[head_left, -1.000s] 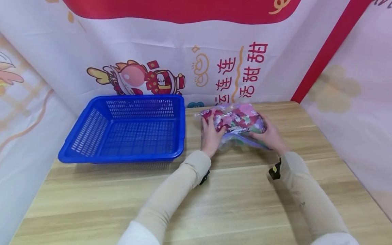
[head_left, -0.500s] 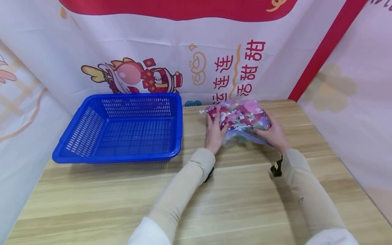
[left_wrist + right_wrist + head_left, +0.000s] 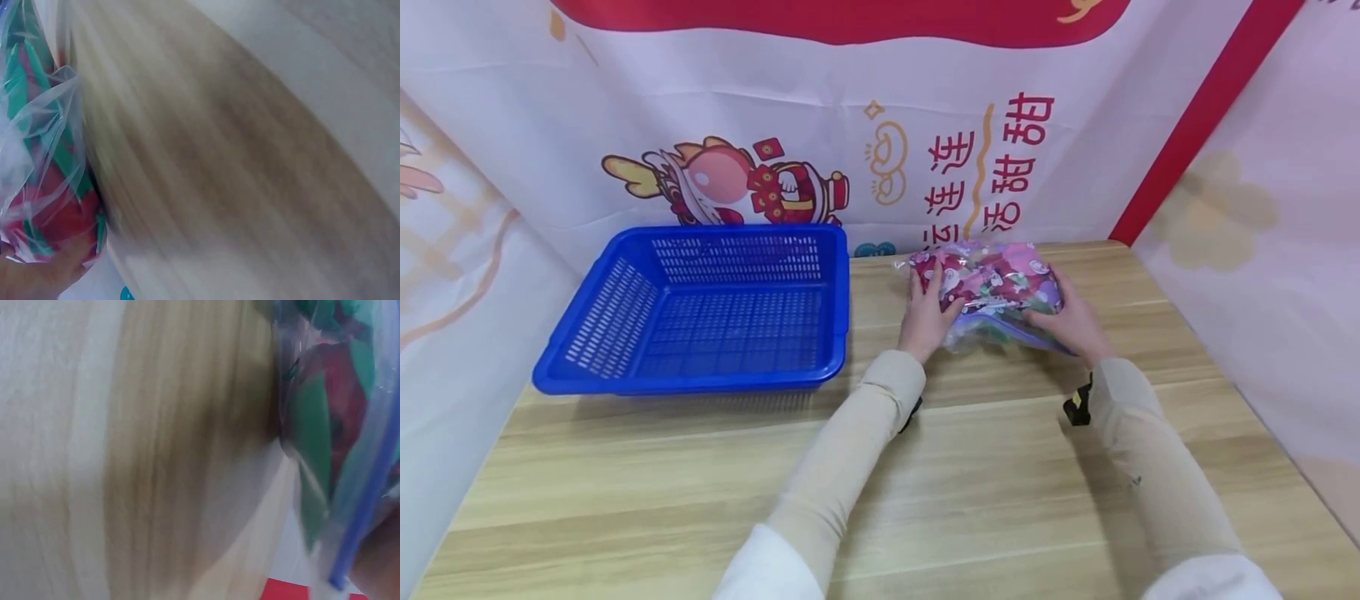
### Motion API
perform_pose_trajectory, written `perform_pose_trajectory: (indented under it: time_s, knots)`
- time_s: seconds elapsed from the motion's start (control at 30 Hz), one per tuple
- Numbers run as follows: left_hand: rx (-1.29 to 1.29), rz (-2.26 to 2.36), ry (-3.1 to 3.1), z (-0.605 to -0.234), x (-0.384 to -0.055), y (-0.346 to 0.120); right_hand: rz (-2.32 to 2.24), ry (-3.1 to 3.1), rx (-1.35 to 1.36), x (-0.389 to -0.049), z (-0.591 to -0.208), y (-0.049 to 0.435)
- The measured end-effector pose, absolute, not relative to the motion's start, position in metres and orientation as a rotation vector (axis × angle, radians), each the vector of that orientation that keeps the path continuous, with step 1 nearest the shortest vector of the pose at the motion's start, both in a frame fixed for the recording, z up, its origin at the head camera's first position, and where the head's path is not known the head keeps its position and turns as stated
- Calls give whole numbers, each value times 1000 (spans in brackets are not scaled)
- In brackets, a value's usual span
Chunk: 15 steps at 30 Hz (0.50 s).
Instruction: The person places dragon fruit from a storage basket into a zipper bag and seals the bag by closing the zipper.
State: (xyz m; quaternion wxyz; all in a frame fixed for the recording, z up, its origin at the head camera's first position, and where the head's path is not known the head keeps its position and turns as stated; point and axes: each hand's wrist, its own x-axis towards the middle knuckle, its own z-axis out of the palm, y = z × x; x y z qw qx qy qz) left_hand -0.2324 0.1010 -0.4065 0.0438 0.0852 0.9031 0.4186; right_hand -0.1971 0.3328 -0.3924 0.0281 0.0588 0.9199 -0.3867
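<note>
A clear zip bag [image 3: 988, 275] packed with red, pink and green patterned pieces lies at the back of the table. Its left end is held by my left hand [image 3: 927, 321], fingers over the top and thumb on the near side. At the other end my right hand [image 3: 1073, 321] grips it, thumb in front, the other fingers largely hidden behind. A blue-purple zip strip [image 3: 372, 487] runs along the near edge in the right wrist view. The left wrist view shows crinkled plastic [image 3: 44, 125] over green and red pieces; their exact kind is unclear.
A blue perforated plastic basket [image 3: 842, 317] stands left of the bag on the wood-grain table [image 3: 992, 492]. Behind the table hangs a printed cloth backdrop [image 3: 820, 75], and more cloth closes off both sides.
Both hands and the bag between them have shifted slightly right relative to the basket, mostly in the first half second. The hold on both ends looks the same.
</note>
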Motion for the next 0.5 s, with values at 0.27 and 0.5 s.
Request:
perform_pose_trajectory:
  time_s: [0.27,0.5]
  knots:
    - [242,1129,2728,-396,-235,96,-1156,2828,18,-204,-388,338]
    - [271,1157,2729,-381,-234,92,-1151,2706,22,-202,-378,342]
